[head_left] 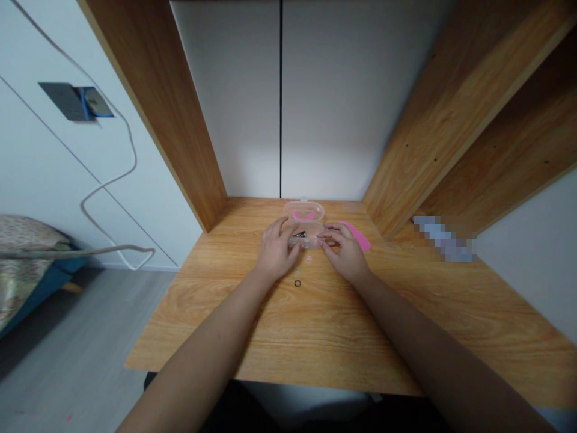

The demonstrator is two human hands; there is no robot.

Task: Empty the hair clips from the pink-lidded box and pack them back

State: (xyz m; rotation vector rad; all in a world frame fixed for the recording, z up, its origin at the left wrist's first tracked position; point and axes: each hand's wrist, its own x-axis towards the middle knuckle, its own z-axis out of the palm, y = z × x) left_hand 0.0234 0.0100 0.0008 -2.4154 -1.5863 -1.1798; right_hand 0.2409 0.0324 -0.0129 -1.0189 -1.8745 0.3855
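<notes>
A small clear plastic box (311, 245) stands near the back of the tabletop, its lid with a pink handle (303, 214) tipped back. Inside it lies a small dark-and-silver item (298, 236), too small to name. My left hand (276, 251) is curled around the left end of the box, thumb at the front. At the right end, my right hand (346, 251) has thumb and fingertips drawn together; whatever they pinch is too small to make out. A dark ring (297, 283) lies in front, with a faint pinkish ring (309, 260) closer to the box.
A flat pink piece (358, 237) lies partly behind my right hand. Wooden side panels (157, 108) and a pale back panel (252, 120) enclose the wooden tabletop (306, 337). A blurred-out object (444, 239) lies at the right. A white cable (130, 138) hangs on the left wall.
</notes>
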